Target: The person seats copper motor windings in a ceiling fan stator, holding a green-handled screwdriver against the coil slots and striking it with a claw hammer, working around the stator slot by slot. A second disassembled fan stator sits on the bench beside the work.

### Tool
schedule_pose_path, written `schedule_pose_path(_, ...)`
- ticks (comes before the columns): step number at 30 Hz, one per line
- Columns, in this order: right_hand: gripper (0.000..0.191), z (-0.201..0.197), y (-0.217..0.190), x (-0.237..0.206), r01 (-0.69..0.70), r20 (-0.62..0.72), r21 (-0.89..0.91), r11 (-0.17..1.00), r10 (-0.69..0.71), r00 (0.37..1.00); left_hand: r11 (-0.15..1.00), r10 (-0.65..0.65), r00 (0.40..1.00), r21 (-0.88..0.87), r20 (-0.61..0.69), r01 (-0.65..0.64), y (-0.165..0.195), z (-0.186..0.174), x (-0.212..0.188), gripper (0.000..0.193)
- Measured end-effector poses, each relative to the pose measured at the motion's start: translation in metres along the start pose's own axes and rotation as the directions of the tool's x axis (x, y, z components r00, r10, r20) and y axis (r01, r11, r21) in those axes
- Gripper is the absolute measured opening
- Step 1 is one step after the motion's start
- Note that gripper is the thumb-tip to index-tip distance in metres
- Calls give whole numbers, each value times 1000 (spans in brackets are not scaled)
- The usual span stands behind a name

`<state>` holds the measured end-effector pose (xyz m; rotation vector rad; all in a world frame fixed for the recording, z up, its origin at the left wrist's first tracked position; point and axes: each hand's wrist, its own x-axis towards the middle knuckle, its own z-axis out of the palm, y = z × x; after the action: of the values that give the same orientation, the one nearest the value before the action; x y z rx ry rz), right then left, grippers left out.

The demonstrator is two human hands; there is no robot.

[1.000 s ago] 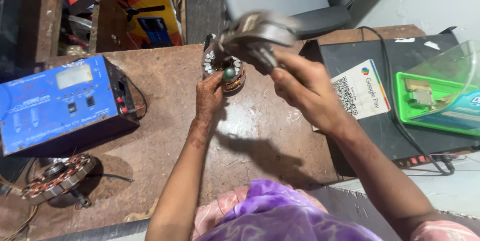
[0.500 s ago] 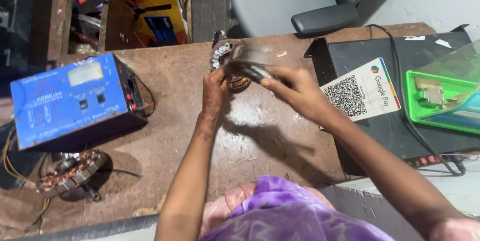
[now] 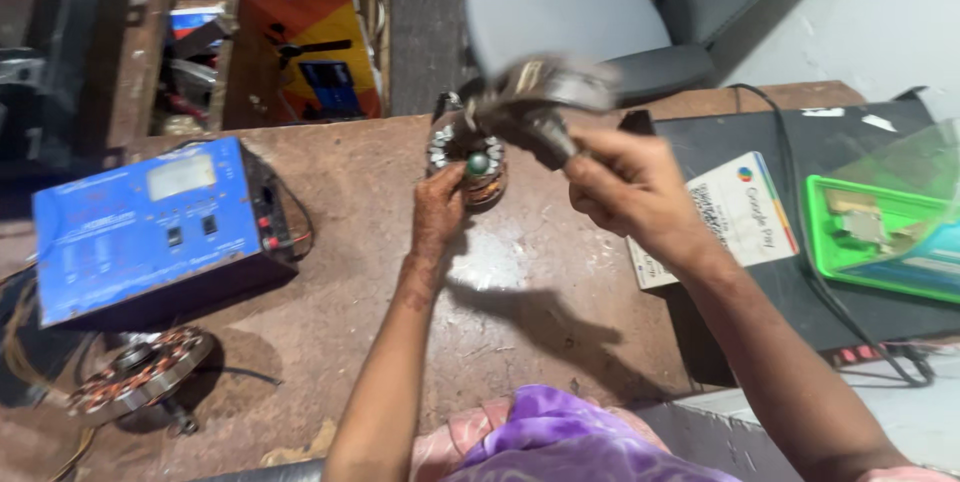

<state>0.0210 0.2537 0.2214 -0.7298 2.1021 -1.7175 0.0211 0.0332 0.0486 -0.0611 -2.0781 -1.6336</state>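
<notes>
A round motor stator with copper windings (image 3: 455, 157) rests on the brown worktable (image 3: 330, 272) near its far edge. My left hand (image 3: 440, 207) holds the stator at its near side, with a small green-tipped part by the fingers. My right hand (image 3: 625, 192) grips a heavy metal tool (image 3: 545, 102), blurred by motion, raised above and to the right of the stator.
A blue meter box (image 3: 150, 232) with a dial sits at the left. Another wound stator (image 3: 135, 377) lies at the near left. A black case (image 3: 800, 232) carries a white card (image 3: 735, 217) and a green tray (image 3: 880, 232). A grey chair (image 3: 590, 12) stands behind.
The metal tool in my right hand has swung over the stator, from raised to low and back up. My left hand has stayed on the stator.
</notes>
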Motion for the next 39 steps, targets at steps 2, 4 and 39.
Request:
schedule_pose_path(2,31,0,1,-4,118,-44,172,978,-112,993,950,-308,950,-43,48,310,5,-1,1,31)
schedule_pose_path(4,32,4,2,1,47,-30,126,991,-43,999,814,-536,840,-210,86,541,6,-1,1,24)
schedule_pose_path(39,29,9,25,7,-227,-88,-312,923,210,974,635,-489,854,-599,176,487,-33,11,2,24)
